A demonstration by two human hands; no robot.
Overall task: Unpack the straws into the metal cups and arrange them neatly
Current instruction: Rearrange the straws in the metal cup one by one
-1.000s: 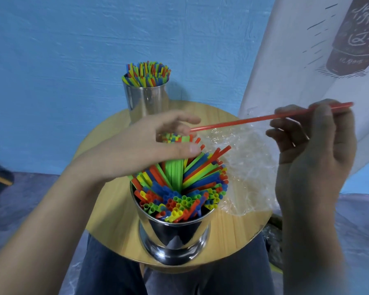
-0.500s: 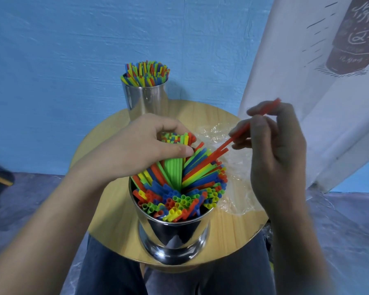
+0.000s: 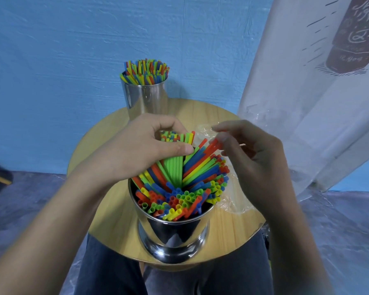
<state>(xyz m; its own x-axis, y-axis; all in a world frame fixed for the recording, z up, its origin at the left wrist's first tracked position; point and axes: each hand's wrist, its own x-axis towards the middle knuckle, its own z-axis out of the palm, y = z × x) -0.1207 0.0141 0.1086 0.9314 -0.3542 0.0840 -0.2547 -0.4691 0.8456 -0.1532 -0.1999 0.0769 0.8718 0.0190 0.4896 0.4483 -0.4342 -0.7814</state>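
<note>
A near cup (image 3: 175, 237) is found at the front edge of a round table (image 3: 232, 228), packed with coloured straws (image 3: 179, 194) that fan out unevenly, many leaning to the far right. A bundle of these is gripped near its upper ends by the left hand (image 3: 130, 152), the fingers curled over the back of it and the thumb pressed flat across the green ones. A red straw (image 3: 213, 144) is pinched at its top end between thumb and forefinger of the right hand (image 3: 254, 158), the other fingers loosely curled and holding nothing; its lower part is lost among the leaning straws, so its depth cannot be told. A far cup (image 3: 146, 101) is noted at the rear of the table, full and fairly even. A clear wrap (image 3: 232, 201) lies just beside the near cup on the right. The step in hand is judged to be the seating of the red straw, with the task near its end. Risks are recorded: the cup is crowded, so the thin straw may be kinked if forced against its neighbours; the bundle may spring apart if the left grip is eased early; the cup stands close to the edge and may be tipped by a sideways push; the wrap may be snagged by the right wrist and dragged off
</note>
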